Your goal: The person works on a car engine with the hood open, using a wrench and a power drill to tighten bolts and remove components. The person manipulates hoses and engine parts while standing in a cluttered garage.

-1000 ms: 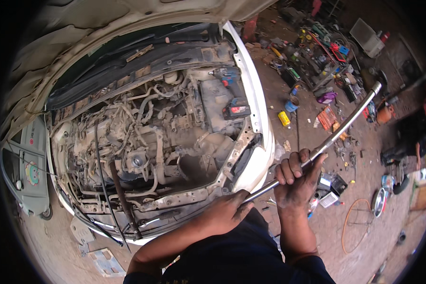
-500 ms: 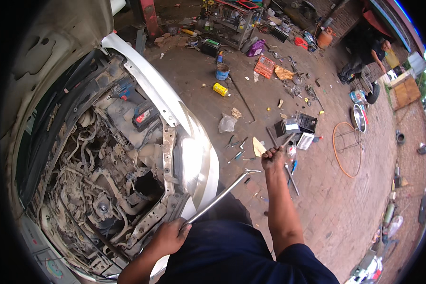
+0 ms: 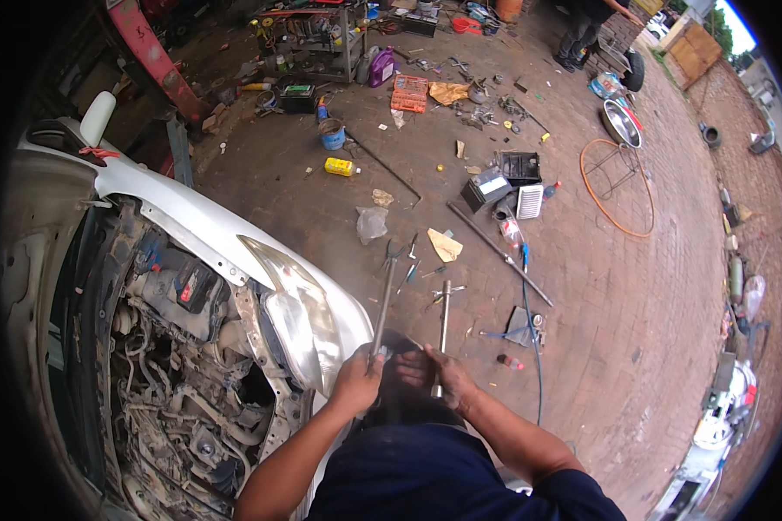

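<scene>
My left hand (image 3: 357, 382) is closed round the lower end of a long, dull metal bar (image 3: 385, 300), beside the white car's headlight (image 3: 300, 326). The bar points away from me over the paving. Just to the right, my right hand (image 3: 447, 378) holds a shorter steel bar (image 3: 445, 326) between thumb and palm, its other fingers stretched toward the left hand. The near end of this bar is thicker and looks like a socket. Both hands are in front of my dark shirt, close together but apart.
The open engine bay (image 3: 191, 391) lies at left, a cordless power tool (image 3: 187, 282) on it. Hand tools, a long rod (image 3: 499, 253), a battery (image 3: 486, 188), a yellow bottle (image 3: 341, 167) and an orange hose (image 3: 612, 230) lie on the paving. Another person (image 3: 578, 39) stands far right.
My view has shifted right. My right hand has come back from far out toward my left hand, bar in hand. My left hand's bar now points more straight ahead.
</scene>
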Action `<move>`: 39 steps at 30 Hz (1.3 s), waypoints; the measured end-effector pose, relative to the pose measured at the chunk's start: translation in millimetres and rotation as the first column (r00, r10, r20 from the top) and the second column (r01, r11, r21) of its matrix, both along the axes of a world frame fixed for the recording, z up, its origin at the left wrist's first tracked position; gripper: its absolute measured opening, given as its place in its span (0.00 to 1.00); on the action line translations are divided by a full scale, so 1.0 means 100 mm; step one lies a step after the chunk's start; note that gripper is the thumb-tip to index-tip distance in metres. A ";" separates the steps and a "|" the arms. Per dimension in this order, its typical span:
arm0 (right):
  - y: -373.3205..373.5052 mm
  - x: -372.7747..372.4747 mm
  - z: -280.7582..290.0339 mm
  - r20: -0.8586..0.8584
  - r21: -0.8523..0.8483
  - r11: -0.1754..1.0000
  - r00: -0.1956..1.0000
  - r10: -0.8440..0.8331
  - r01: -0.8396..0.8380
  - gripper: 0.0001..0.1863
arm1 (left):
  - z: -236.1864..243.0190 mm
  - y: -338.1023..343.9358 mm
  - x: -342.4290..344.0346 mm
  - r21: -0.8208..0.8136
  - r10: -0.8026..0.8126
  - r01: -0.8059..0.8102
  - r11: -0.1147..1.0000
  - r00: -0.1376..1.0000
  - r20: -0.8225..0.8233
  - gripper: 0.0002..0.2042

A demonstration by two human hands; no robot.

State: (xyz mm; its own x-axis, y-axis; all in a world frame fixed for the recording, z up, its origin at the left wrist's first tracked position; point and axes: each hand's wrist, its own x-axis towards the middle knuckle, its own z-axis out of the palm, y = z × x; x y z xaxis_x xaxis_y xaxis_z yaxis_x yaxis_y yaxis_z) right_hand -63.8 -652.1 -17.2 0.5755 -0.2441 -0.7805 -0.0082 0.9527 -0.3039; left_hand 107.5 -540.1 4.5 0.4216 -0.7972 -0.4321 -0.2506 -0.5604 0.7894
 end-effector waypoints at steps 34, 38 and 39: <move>-0.02 -1.91 -2.49 -0.510 0.127 0.982 0.840 0.185 -0.139 0.09 | 0.37 1.16 -0.03 0.204 0.190 -0.144 0.968 0.954 -0.230 0.15; -0.02 -1.95 -2.58 -0.534 0.077 0.983 0.825 0.183 -0.168 0.10 | 0.40 1.08 0.00 0.215 0.150 -0.108 0.971 0.969 -0.194 0.15; -0.04 -1.92 -2.58 -0.548 0.056 0.983 0.817 0.179 -0.178 0.11 | 0.39 1.08 0.01 0.219 0.149 -0.107 0.970 0.971 -0.185 0.15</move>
State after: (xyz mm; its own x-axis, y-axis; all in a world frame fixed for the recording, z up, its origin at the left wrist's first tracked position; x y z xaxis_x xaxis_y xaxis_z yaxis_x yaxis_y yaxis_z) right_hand -255.7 -656.4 -275.5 0.0856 -0.1772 -0.9804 -0.3425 0.9189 -0.1960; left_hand 108.7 -432.0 43.7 0.4032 -0.6271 -0.6665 -0.0159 -0.7330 0.6801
